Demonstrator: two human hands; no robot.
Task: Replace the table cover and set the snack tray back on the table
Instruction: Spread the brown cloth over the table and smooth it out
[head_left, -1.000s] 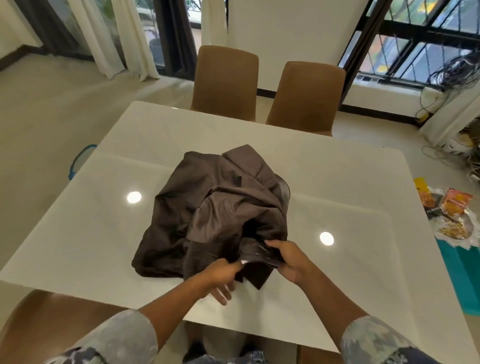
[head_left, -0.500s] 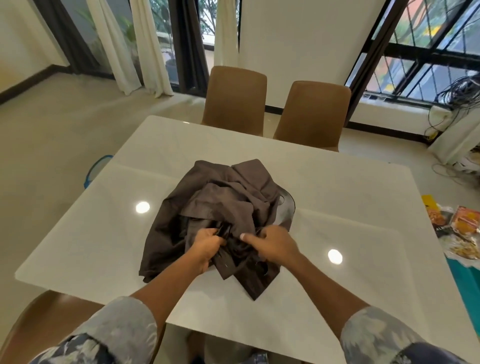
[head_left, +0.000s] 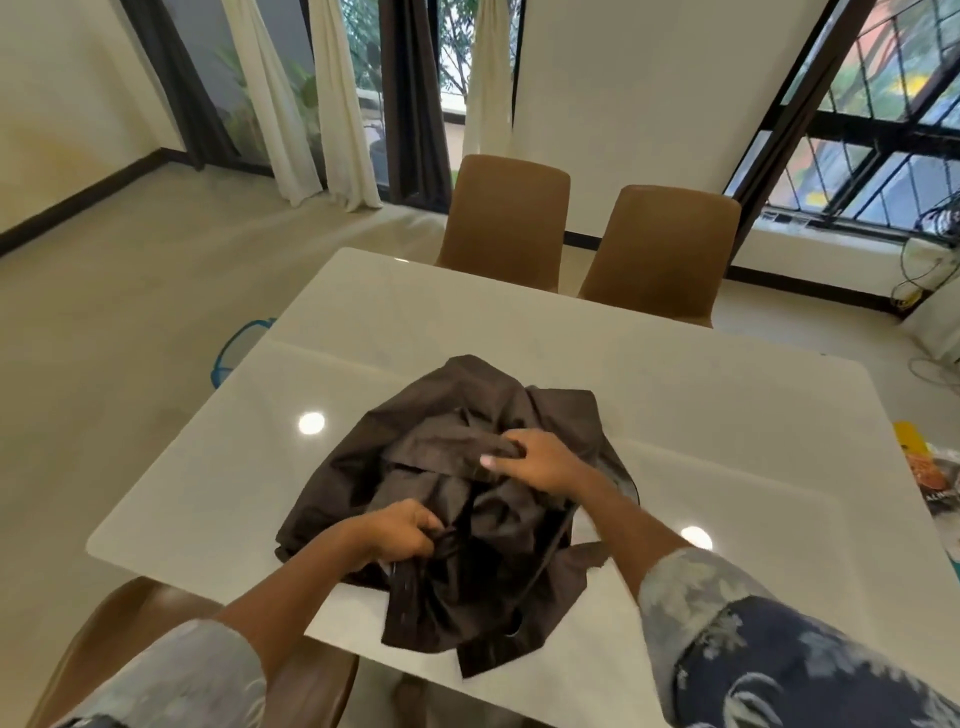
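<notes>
A crumpled dark brown table cover (head_left: 441, 457) lies bunched in the middle of the glossy white table (head_left: 701, 415), with one corner hanging over the near edge. My left hand (head_left: 400, 535) grips a fold at the cover's near side. My right hand (head_left: 535, 460) is curled round a fold higher up, near the middle of the heap. The snack tray (head_left: 935, 483) with bright packets sits off the table at the far right edge of the view, mostly cut off.
Two brown chairs (head_left: 509, 223) (head_left: 660, 249) stand at the table's far side, and another brown chair (head_left: 130, 644) is at the near left. A blue-rimmed object (head_left: 234, 348) lies on the floor to the left. Cables (head_left: 924, 280) trail by the right window.
Both hands have shifted on the cover: the right hand moved up onto a fold nearer the middle, the left hand took a fold at the near side. The cloth's near corner now hangs over the edge.
</notes>
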